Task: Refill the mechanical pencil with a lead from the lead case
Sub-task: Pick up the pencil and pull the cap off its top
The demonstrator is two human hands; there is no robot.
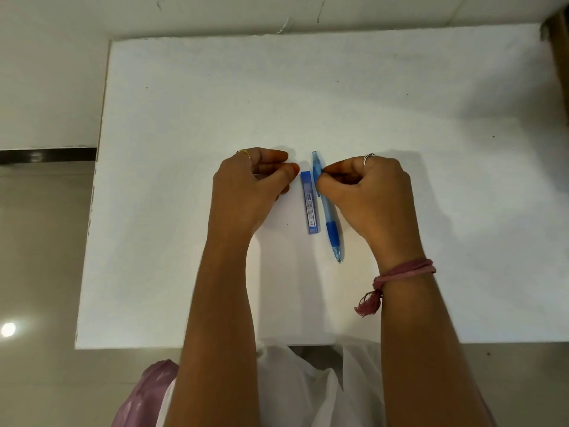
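Observation:
A slim blue lead case [310, 204] lies flat on the white table [277, 97], its long side pointing away from me. Just to its right a translucent blue mechanical pencil [332, 231] lies parallel to it, with a darker blue grip and its tip toward me. My right hand [369, 195] pinches the pencil's upper part near the clip between thumb and forefinger, while the pencil still rests on the table. My left hand [246, 189] sits left of the case with loosely curled fingers, thumb tip close to the case's far end, holding nothing.
The table's left edge [98, 180] and near edge [138, 346] drop to a glossy tiled floor. A wall runs behind the far edge. A brown cardboard piece [558, 57] stands at the far right corner. A pink thread band circles my right wrist.

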